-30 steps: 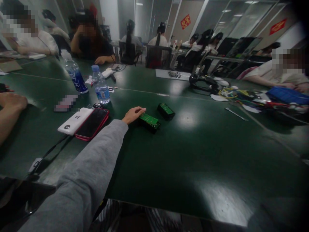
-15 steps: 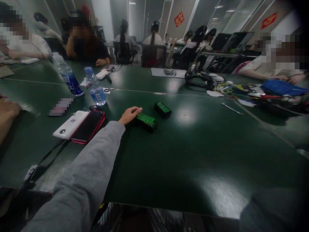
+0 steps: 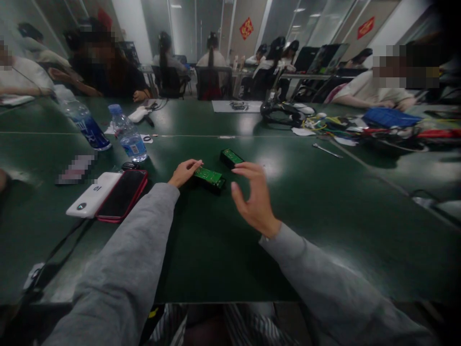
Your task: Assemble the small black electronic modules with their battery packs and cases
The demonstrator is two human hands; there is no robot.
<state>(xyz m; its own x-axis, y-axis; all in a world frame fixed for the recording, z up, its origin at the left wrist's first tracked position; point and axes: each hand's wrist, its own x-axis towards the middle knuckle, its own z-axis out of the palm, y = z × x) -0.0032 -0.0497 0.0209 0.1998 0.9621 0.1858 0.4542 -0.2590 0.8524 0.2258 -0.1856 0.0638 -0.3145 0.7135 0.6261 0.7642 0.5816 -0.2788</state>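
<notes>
My left hand [image 3: 185, 171] is closed on the left end of a green circuit board [image 3: 209, 176]. That board lies tilted over a black plastic case [image 3: 211, 186] on the dark green table, with the case's right end sticking out beneath. Behind it and to the right sits a second black case [image 3: 235, 156] with a green board inside, its near end partly covered by fingers. My right hand [image 3: 256, 197] hovers to the right of both, thumb and fingers apart in a curved shape, holding nothing.
Left of my hands lie a red-cased phone [image 3: 122, 194], a white power bank [image 3: 94, 194] and another phone [image 3: 77, 168]. Two bottles stand behind them, one small and clear [image 3: 131, 139]. A wrench [image 3: 327, 150] and a heap of cables [image 3: 382, 129] are at the right. People sit around.
My right hand has come into view from the right, reaching beside the two cases. The left hand keeps its hold on the board. The whole view has shifted slightly.
</notes>
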